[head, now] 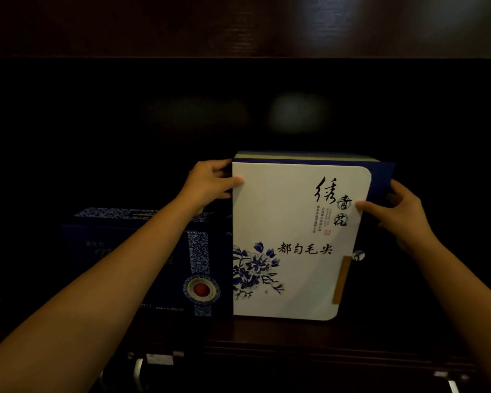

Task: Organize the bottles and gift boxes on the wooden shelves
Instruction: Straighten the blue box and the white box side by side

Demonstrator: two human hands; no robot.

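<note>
A white gift box (292,219) with blue flowers and black calligraphy stands upright on the dark wooden shelf (267,333), its front facing me. My left hand (207,184) grips its upper left edge, thumb on the front. My right hand (400,211) holds its upper right edge, thumb on the white face and fingers on the blue side. Directly left of it, touching or nearly so, stands a lower dark blue gift box (165,259) with a patterned band and a round red-centred emblem; my left forearm crosses in front of it.
The shelf recess behind the boxes is very dark. A wooden board (238,26) spans the top. Below the shelf front, metal handles or fittings (150,361) show at bottom left and another metal fitting (448,378) at bottom right.
</note>
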